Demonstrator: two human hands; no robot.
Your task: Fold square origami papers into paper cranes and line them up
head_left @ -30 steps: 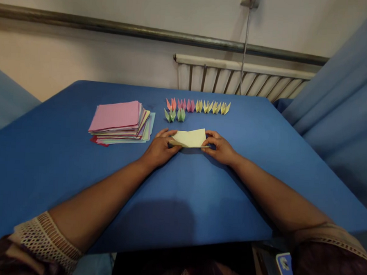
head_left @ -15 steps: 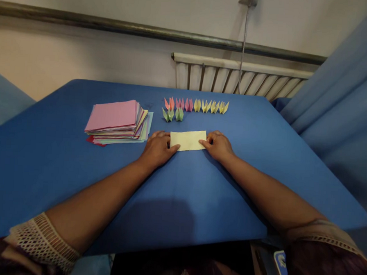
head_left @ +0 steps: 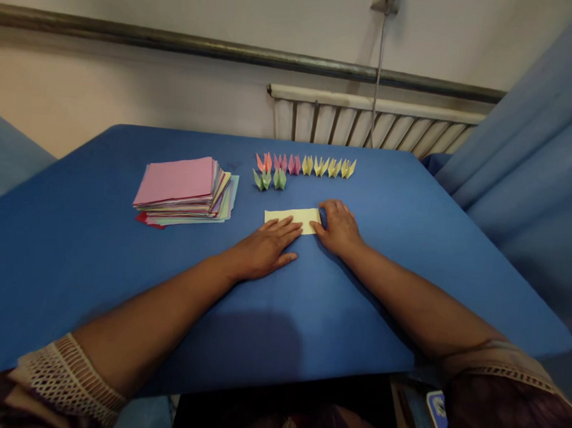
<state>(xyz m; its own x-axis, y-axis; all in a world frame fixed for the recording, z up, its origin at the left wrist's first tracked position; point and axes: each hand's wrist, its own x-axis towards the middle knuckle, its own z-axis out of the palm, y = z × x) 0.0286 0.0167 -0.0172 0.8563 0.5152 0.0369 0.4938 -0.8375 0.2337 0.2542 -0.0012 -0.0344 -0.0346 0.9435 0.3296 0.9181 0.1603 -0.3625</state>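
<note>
So a pale wall is filling the far side, and a big blue table is stretching out in front of it. A blue curtain is hanging on the right. A long pipe is running along the wall, with a whitish radiator sitting below it. A thick stack of coloured paper, pink sheet on top, is lying on the table's left half.

The hands are staying apart, neither one clamping anything. The left hand is lying palm down, fingers reaching over the yellow paper, thumb sticking out on the near side. The right hand is curving round the paper's right end, thumb touching it, forefinger sitting by the far right corner. That paper is lying as a flat strip mid-table, right of the stack.

Just beyond it, two little green folded figures are standing, with seven pinkish and yellow ones lining up farther back.
</note>
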